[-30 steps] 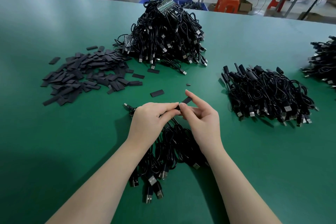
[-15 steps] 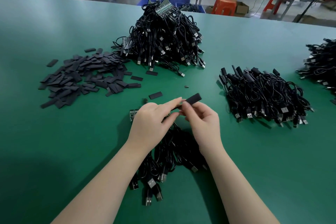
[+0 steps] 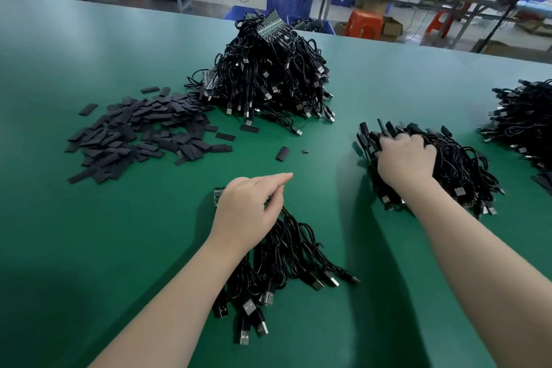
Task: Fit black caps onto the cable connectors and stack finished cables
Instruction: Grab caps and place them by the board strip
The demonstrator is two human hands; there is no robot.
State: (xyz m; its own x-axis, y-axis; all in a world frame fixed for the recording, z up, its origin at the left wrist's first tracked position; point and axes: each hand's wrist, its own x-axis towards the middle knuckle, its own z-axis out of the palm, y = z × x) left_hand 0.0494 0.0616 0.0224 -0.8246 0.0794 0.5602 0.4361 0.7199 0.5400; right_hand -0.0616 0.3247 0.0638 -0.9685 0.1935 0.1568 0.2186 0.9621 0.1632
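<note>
My left hand (image 3: 248, 209) rests on a small bundle of black cables (image 3: 286, 251) near the table's front. Its index finger points forward while thumb and other fingers pinch the cables' upper ends. A small green board (image 3: 219, 195) peeks out beside it. My right hand (image 3: 406, 161), blurred, sits on the stacked pile of capped cables (image 3: 460, 164) at the right, fingers curled round a capped cable end at the pile's far edge. Loose black caps (image 3: 134, 134) lie spread at the left. One single cap (image 3: 282, 154) lies ahead of my left hand.
A tall heap of uncapped cables (image 3: 268, 78) stands at the back centre of the green table (image 3: 89, 248). Another cable pile (image 3: 525, 119) lies at the far right edge. Beyond the table are benches, blue crates and orange stools.
My right hand left my left hand and swung right with the capped cable onto the stacked pile. My left hand dropped onto the bundle in front.
</note>
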